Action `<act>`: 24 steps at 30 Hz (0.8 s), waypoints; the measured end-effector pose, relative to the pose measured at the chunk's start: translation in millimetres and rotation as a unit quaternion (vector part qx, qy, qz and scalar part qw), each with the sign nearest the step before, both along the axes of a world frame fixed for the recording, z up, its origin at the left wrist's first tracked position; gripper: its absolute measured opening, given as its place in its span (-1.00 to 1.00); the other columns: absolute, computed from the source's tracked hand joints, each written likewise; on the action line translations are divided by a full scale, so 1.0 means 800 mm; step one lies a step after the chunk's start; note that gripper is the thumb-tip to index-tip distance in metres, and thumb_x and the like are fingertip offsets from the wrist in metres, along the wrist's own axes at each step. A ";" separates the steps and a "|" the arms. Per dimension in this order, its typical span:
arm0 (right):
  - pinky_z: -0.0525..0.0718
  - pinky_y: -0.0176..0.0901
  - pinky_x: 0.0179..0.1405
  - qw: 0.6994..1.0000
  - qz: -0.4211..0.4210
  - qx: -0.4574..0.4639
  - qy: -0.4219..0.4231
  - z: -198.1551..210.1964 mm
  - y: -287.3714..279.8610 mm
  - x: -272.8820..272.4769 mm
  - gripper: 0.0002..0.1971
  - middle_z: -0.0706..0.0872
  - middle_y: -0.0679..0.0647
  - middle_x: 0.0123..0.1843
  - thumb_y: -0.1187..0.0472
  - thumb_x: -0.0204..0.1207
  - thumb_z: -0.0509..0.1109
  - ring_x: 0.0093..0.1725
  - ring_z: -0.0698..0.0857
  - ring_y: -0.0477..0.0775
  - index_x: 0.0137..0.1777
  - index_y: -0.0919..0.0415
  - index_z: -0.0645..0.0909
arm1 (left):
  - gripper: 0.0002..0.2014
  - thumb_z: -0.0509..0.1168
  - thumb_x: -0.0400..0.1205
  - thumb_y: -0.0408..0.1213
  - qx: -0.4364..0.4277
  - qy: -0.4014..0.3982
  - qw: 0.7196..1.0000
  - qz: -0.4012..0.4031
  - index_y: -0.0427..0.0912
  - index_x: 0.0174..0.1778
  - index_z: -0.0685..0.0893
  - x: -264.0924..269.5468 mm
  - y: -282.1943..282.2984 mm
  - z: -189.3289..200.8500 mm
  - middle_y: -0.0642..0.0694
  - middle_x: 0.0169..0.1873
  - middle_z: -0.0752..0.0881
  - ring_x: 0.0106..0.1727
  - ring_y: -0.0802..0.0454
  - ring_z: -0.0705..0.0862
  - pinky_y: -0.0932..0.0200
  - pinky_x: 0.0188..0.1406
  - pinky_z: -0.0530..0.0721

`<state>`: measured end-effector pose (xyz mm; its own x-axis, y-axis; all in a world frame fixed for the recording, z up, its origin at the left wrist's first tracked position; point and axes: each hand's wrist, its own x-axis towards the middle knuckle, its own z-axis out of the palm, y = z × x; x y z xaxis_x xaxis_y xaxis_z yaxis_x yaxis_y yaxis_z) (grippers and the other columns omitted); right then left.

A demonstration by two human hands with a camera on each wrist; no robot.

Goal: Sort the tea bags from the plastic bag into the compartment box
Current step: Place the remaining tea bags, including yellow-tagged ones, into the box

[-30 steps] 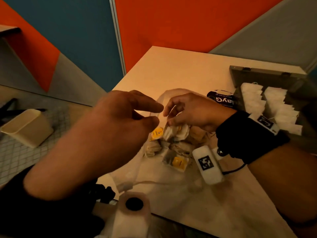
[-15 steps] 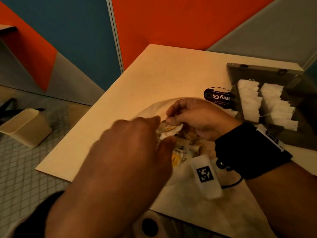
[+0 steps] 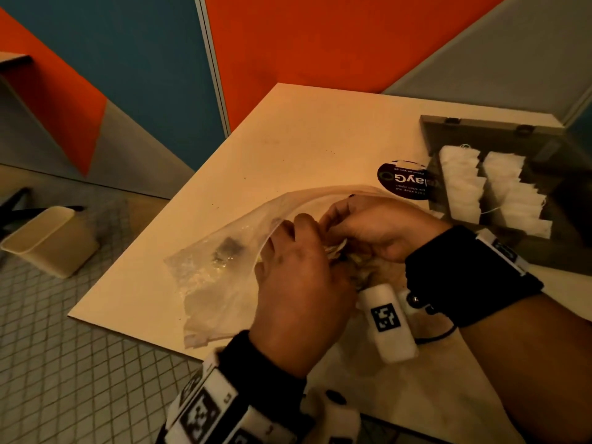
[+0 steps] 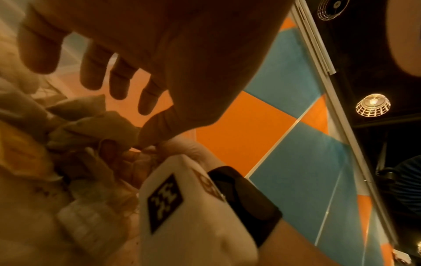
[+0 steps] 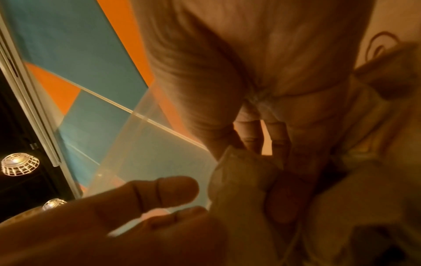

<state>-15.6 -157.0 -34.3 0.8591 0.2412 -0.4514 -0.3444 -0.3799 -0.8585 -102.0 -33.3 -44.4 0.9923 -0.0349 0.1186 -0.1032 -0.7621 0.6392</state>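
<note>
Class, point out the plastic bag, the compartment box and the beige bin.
plastic bag (image 3: 211, 277): head view, crumpled clear left side.
compartment box (image 3: 474, 129): head view, grey back wall.
beige bin (image 3: 54, 245): head view, front side.

Dim amber light, blurred wrist views
</note>
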 end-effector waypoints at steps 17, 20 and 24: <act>0.59 0.01 -0.13 0.996 0.023 -0.002 -0.085 -0.005 -0.009 -0.023 -0.71 0.82 0.22 -0.04 0.47 0.43 0.35 -0.12 0.69 0.15 -0.12 0.09 0.79 | -0.79 0.24 0.69 -0.43 -0.433 0.106 0.891 0.089 -0.15 -0.26 0.58 0.026 0.016 -0.015 -0.10 -0.31 0.75 -0.25 -0.04 0.73 0.01 -0.22 0.75; 0.60 -0.02 -0.15 0.997 0.025 0.011 -0.077 -0.010 -0.007 -0.027 -0.76 0.82 0.20 -0.07 0.38 0.45 0.37 -0.11 0.71 0.13 -0.11 0.08 0.81 | -0.75 0.23 0.70 -0.43 -0.447 0.114 0.883 0.086 -0.10 -0.28 0.63 0.025 0.016 -0.015 0.00 -0.37 0.78 -0.26 0.01 0.74 -0.03 -0.11 0.75; 0.47 -0.10 -0.34 0.991 -0.067 0.090 -0.074 -0.009 -0.004 -0.028 -0.77 0.76 0.14 -0.18 0.36 0.52 0.36 -0.16 0.66 0.13 -0.26 0.13 0.79 | -0.80 0.24 0.70 -0.35 -0.426 0.113 0.894 0.079 -0.06 -0.21 0.68 0.026 0.016 -0.021 -0.15 -0.13 0.81 -0.03 -0.18 0.77 -0.23 0.10 0.73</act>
